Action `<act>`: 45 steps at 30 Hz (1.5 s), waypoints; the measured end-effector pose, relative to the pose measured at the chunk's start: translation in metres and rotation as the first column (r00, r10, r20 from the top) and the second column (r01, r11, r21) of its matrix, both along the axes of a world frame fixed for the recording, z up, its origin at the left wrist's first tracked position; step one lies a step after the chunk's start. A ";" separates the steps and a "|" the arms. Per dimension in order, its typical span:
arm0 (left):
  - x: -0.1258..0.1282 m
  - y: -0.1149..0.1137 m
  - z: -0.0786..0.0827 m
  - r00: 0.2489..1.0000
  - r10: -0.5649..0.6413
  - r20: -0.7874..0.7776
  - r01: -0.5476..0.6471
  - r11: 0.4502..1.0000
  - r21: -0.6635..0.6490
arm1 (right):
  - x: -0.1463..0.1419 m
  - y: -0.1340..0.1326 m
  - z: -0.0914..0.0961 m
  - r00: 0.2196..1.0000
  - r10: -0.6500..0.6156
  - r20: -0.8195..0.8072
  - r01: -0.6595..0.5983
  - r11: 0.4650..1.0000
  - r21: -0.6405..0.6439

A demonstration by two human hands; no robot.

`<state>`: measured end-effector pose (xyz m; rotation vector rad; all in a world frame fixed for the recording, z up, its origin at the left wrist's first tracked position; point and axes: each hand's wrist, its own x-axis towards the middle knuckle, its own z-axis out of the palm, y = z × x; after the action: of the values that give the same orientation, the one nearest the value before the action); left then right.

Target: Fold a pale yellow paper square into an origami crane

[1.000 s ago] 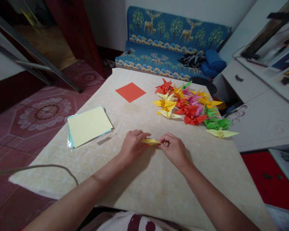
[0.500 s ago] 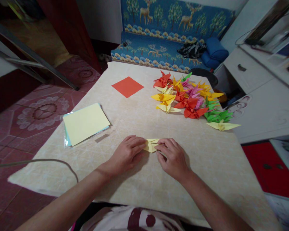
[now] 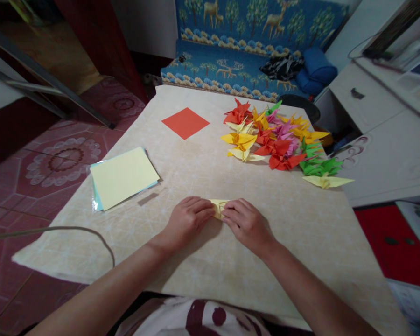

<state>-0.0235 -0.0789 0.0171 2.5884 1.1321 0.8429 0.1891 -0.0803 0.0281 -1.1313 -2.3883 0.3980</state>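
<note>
A small piece of folded pale yellow origami paper [image 3: 218, 208] lies on the table close in front of me, pinched at both sides. My left hand [image 3: 191, 217] holds its left end, fingers closed together over the edge. On the opposite end, my right hand [image 3: 247, 226] grips the paper with its thumb and fingertips. Creased flaps show in the narrow gap between the hands; my fingers cover the rest of the paper.
Folded paper cranes [image 3: 273, 140] in several colours crowd the table's back right. A red paper square [image 3: 185, 123] lies at the back, and a stack of pale yellow sheets [image 3: 124, 177] on the left. A cable [image 3: 73, 228] crosses the left corner of the cloth-covered table [image 3: 182, 280].
My right hand has shifted slightly left over the folded paper, so less of it shows between my hands. The view has tilted a little.
</note>
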 end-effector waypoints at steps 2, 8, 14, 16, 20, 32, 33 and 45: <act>-0.002 0.002 -0.001 0.999 -0.035 0.007 0.035 0.999 0.036 | 0.000 0.000 -0.001 1.000 0.007 0.006 -0.007 1.000 0.017; 0.000 -0.004 -0.003 1.000 0.018 0.013 -0.019 0.999 0.035 | -0.002 -0.001 -0.004 0.998 -0.027 -0.056 0.026 0.999 -0.025; 0.006 -0.009 -0.004 0.997 0.060 -0.056 -0.058 0.998 0.036 | -0.004 -0.001 -0.006 0.996 -0.033 -0.083 0.032 0.999 -0.018; 0.006 -0.009 -0.003 0.995 0.068 -0.070 -0.065 0.997 0.034 | -0.004 -0.001 -0.006 0.996 -0.031 -0.081 0.030 0.999 -0.011; 0.006 -0.008 0.000 0.993 0.093 -0.073 -0.092 0.996 0.017 | -0.004 -0.002 -0.005 0.998 -0.047 -0.045 0.046 0.999 -0.004; 0.010 0.001 0.004 0.974 0.209 0.089 -0.174 0.939 -0.296 | -0.017 -0.003 0.001 0.971 -0.214 -0.102 0.208 0.976 -0.064; 0.010 0.002 0.005 0.974 0.212 0.085 -0.177 0.935 -0.308 | -0.018 -0.003 0.002 0.971 -0.219 -0.094 0.214 0.975 -0.065; 0.012 0.005 0.004 0.964 0.258 0.063 -0.223 0.914 -0.339 | -0.020 -0.002 0.004 0.950 -0.309 -0.051 0.299 0.943 -0.148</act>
<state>-0.0120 -0.0744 0.0211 2.1377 1.4430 0.7523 0.1689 -0.0823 0.0318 -1.4956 -2.1021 0.4949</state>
